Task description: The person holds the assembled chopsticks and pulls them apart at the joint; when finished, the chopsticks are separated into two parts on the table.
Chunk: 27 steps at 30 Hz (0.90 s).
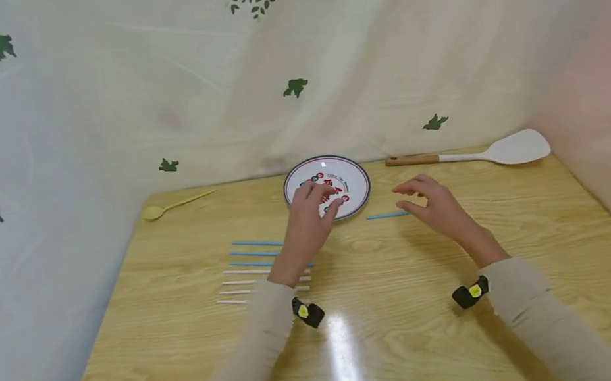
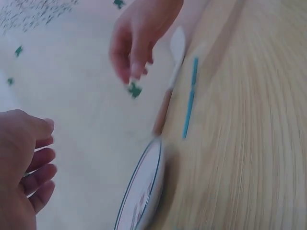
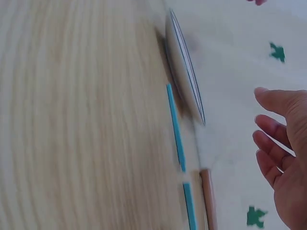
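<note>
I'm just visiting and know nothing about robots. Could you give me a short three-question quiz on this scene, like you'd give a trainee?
1. True or false: the spatula lies to the right of the plate.
2. What colour is the spoon? (a) blue (b) yellow (c) red
3. What are the left hand and right hand holding?

Key: 1. True. 2. (b). 3. Nothing; both are empty.
</note>
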### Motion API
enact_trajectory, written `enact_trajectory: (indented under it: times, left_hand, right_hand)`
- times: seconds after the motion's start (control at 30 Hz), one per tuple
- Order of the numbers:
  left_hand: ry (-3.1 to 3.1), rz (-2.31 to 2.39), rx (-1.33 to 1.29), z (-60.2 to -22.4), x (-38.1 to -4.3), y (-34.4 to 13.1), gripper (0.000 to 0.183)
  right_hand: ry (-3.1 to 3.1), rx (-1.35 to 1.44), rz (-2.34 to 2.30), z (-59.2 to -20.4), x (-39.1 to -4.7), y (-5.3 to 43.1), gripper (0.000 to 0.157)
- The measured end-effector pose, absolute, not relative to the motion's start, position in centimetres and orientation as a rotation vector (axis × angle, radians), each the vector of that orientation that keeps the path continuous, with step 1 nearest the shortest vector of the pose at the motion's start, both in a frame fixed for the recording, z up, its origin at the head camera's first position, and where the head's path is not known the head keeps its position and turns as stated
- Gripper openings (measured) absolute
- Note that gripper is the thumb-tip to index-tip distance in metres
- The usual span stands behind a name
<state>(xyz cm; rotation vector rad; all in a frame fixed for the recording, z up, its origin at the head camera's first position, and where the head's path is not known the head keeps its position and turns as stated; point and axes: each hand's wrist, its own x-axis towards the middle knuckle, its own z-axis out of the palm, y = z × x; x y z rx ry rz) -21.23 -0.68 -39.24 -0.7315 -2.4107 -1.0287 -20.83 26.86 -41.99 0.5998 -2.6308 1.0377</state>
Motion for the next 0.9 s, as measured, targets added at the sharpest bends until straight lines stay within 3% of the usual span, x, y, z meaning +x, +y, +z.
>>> enact_trajectory:
  times: [0.47, 0.9]
  left_hand:
    - [-2.663, -1.147, -0.509, -42.2, -22.1, -17.0, 0.02]
    - [-2.829, -1.354, -0.386, -45.2, -23.6, -21.1, 0.026]
  right_hand:
    - [-2.698, 0.729, 1.171, -43.1, -20.2, 18.5, 0.029]
    - [-2.694, 0.749, 1.215, -45.2, -20.1, 12.6, 0.027]
